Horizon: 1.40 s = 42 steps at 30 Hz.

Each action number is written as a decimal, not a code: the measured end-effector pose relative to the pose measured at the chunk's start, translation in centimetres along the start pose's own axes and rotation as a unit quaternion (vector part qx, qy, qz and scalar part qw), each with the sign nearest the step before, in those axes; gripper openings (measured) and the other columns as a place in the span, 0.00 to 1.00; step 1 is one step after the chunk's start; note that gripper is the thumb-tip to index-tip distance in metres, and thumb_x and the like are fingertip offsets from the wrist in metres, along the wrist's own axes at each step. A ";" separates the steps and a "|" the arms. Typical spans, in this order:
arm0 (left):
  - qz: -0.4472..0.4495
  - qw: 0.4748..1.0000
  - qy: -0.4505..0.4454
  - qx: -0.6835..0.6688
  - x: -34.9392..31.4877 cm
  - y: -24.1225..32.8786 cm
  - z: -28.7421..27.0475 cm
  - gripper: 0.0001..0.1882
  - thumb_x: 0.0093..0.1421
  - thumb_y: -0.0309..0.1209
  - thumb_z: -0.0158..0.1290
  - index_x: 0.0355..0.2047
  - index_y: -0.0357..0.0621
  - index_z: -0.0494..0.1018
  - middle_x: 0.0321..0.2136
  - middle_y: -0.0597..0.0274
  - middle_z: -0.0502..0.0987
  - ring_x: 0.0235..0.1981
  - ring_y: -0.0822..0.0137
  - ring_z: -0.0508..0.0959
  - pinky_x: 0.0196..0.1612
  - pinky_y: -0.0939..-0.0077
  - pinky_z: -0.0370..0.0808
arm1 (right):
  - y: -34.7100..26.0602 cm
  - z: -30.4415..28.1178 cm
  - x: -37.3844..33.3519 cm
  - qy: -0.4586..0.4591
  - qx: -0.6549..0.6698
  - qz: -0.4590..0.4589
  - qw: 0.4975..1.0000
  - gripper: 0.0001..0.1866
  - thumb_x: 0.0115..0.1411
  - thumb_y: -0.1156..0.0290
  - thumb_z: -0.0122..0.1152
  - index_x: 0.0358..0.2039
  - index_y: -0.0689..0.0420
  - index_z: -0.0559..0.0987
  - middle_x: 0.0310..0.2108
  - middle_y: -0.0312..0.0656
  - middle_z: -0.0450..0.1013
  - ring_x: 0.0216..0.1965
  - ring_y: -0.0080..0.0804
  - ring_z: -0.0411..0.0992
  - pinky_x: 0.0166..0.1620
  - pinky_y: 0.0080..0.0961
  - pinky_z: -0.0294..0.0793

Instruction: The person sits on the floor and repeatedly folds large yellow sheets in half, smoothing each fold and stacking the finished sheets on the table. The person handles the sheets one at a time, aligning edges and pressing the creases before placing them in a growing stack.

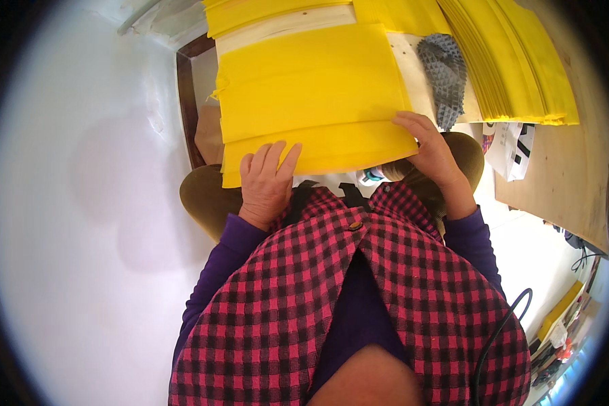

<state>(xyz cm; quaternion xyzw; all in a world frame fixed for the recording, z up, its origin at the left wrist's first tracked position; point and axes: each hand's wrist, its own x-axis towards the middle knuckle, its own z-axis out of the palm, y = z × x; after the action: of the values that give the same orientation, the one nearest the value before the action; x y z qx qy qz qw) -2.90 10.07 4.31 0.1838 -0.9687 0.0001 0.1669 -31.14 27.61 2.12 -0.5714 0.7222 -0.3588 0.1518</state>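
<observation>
A yellow fabric sheet (311, 81) lies before me on a pale wooden surface, with a folded strip along its near side. Spread over the left part of that strip, my left hand (267, 183) rests with its fingers apart on the cloth. At the right front corner, my right hand (434, 154) pinches the fabric edge; its fingertips lie on top and its thumb is mostly hidden. The near edge of the cloth hangs over my lap.
Stacked yellow fabric pieces (504, 57) stand at the right, and more yellow fabric (271, 13) lies at the far side. Between them sits a grey textured cloth (444, 74). A white printed bag (513, 150) hangs beside a wooden board (555, 179). A white wall (81, 203) is at the left.
</observation>
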 end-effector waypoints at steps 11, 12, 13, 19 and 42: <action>-0.013 0.997 -0.056 -0.041 -0.8 -0.8 1.9 0.23 0.43 0.25 0.54 0.43 0.46 0.74 0.46 0.60 0.75 0.49 0.60 0.72 0.53 0.60 0.63 | -0.1 -5.3 3.1 -0.169 0.102 0.051 0.979 0.33 0.44 0.67 0.73 0.52 0.57 0.74 0.53 0.46 0.70 0.55 0.43 0.68 0.59 0.33 0.64; -0.010 0.997 -0.053 -0.047 -0.8 -0.9 2.1 0.22 0.43 0.25 0.53 0.42 0.46 0.74 0.45 0.61 0.75 0.49 0.60 0.73 0.52 0.61 0.64 | 0.4 -4.4 4.3 -0.143 0.082 0.054 0.985 0.32 0.44 0.66 0.72 0.52 0.57 0.74 0.52 0.46 0.70 0.55 0.43 0.68 0.59 0.33 0.64; -0.007 0.997 -0.050 -0.052 -0.8 -0.9 2.2 0.21 0.43 0.25 0.53 0.42 0.46 0.74 0.45 0.61 0.75 0.48 0.60 0.73 0.51 0.62 0.64 | 1.0 -3.5 5.6 -0.118 0.064 0.061 0.989 0.31 0.45 0.65 0.72 0.52 0.57 0.74 0.52 0.46 0.71 0.54 0.43 0.68 0.58 0.33 0.64; -0.006 0.998 -0.034 -0.061 -0.7 -1.0 2.5 0.20 0.43 0.25 0.54 0.41 0.45 0.74 0.43 0.61 0.75 0.45 0.60 0.74 0.48 0.64 0.66 | 3.5 2.7 13.1 -0.049 -0.093 -0.044 0.993 0.27 0.46 0.68 0.69 0.48 0.57 0.74 0.44 0.46 0.72 0.49 0.47 0.69 0.53 0.36 0.68; -0.018 0.996 -0.023 -0.088 -0.7 -0.8 2.8 0.21 0.43 0.24 0.55 0.42 0.45 0.74 0.45 0.60 0.75 0.47 0.59 0.73 0.50 0.62 0.65 | -0.6 5.1 12.6 -0.183 -0.164 -0.068 0.967 0.19 0.45 0.66 0.69 0.38 0.56 0.76 0.41 0.44 0.71 0.47 0.46 0.69 0.48 0.38 0.69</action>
<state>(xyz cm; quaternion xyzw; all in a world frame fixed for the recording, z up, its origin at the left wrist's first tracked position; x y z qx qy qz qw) -2.93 9.35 1.42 0.1856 -0.9650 -0.0922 0.1605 -31.27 14.01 1.38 -0.6923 0.6906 -0.1343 0.1602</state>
